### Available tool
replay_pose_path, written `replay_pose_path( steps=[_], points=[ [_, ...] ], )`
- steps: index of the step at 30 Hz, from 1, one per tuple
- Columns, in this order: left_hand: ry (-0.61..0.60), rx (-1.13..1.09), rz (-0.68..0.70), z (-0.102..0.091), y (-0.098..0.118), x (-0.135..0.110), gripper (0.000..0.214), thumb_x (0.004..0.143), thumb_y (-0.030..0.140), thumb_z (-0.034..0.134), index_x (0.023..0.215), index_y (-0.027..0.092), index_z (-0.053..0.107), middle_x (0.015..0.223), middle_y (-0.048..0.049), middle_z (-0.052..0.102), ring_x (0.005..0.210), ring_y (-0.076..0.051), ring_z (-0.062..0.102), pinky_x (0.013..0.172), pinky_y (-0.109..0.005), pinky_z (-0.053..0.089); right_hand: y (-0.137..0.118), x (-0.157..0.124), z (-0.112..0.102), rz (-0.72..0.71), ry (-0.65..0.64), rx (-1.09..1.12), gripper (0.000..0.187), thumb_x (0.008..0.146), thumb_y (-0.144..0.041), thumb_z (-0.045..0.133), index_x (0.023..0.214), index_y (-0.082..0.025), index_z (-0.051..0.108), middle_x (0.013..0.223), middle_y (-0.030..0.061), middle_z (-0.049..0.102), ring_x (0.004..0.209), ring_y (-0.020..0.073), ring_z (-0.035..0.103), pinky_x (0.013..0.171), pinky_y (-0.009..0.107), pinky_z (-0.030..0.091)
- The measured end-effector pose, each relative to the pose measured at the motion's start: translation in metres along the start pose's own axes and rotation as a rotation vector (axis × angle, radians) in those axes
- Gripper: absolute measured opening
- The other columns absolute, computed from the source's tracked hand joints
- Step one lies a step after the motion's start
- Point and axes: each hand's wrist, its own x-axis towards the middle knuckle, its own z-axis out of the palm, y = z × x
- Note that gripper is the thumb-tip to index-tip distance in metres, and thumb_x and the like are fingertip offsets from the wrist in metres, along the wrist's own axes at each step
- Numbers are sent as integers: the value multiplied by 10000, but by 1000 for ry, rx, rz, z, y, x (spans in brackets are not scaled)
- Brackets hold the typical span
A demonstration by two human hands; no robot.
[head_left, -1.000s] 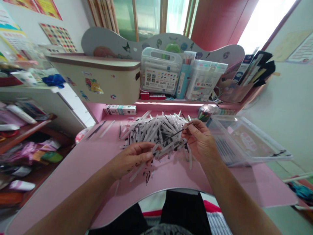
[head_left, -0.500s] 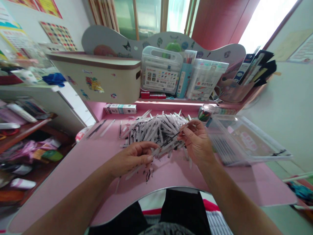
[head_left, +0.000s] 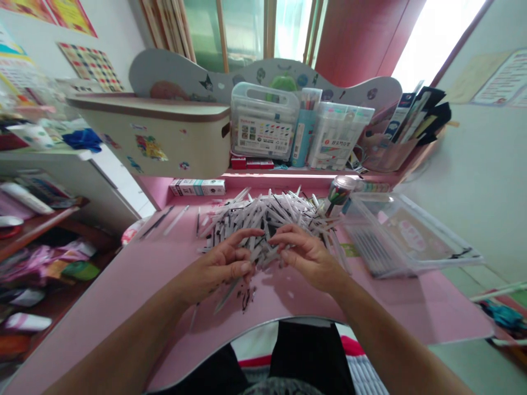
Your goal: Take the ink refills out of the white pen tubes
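A pink, curved-edge counter (head_left: 168, 252) carries everything in reach. On the shelf at its back stands a cream, brown-rimmed lidded box (head_left: 164, 134), probably kept there to free the working surface. At the right, an open clear plastic case (head_left: 447, 265) holds slim dark sticks side by side, apparently for order. The heap of slim white-and-black plastic pen parts (head_left: 247, 211) lies mid-counter, likely so both hands reach it equally. The left hand (head_left: 224, 266) is at its near edge, index stretched out above the thumb; whether its fingers grip anything, I cannot tell. The right hand (head_left: 310, 258) faces it, fingers narrowly parted from the thumb, nothing visible between. Tiny black scraps (head_left: 247, 299) lie in front.
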Motion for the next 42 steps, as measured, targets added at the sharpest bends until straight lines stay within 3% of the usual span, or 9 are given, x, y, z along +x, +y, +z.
replay_pose_path(
  steps=[5,8,10,16,22,27,35,39,42],
  points=[
    [47,57,34,-4,-2,-1,442,871,376,666,1289,258,587,729,-2,591,599,-105,492,473,-208,278,-15,1,-46,75,370,-118,183,854,-225,601,1004,-198,702,795,-2,620,617,96,540,560,228,457],
    [61,37,32,-6,-3,-1,413,861,375,681,1251,261,614,723,-2,589,596,-102,486,472,-211,263,-30,0,-71,54,539,-233,165,846,-257,618,981,-192,687,751,-5,642,604,113,544,565,243,438],
    [61,7,38,-6,-4,0,398,860,376,683,1235,259,618,710,3,586,584,-97,476,481,-212,264,-38,0,-79,46,479,-457,136,848,-241,611,935,-185,699,793,14,667,666,132,574,628,260,446],
    [75,-29,57,-5,-4,1,426,870,360,676,1272,246,594,690,4,591,597,-100,480,530,-218,296,-21,-1,-70,329,-119,-1173,232,882,-147,533,842,-173,760,924,90,686,897,211,620,784,298,427],
    [75,-9,45,-7,-6,2,534,878,375,660,1370,226,518,674,9,592,549,-92,432,493,-223,247,10,-5,-49,474,-145,-1325,243,920,-197,499,930,-170,740,1010,117,684,982,247,635,797,303,444],
    [77,-34,-1,-4,-2,1,480,818,373,728,1243,193,594,671,9,603,564,-97,506,481,-203,290,22,-8,-38,479,-87,-1397,238,917,-169,481,951,-153,716,1015,124,679,958,255,644,723,300,452],
    [-36,-96,-124,4,0,1,310,747,362,808,931,165,654,696,-12,699,586,-110,618,581,-213,445,15,-11,-43,421,11,-1277,186,866,-154,520,905,-149,702,937,104,699,885,234,637,710,304,422],
    [19,-80,-132,6,-3,3,309,751,367,803,953,170,678,695,-17,715,641,-139,660,640,-239,481,-9,-11,-43,275,36,-778,137,815,-157,562,828,-159,698,722,29,658,676,149,577,631,263,410],
    [28,-35,-122,6,-4,3,307,765,371,788,981,165,718,690,-13,701,636,-124,636,619,-216,463,-23,-7,-30,176,15,-331,152,849,-228,574,913,-167,697,764,12,662,656,113,564,593,227,427]
  ],
)
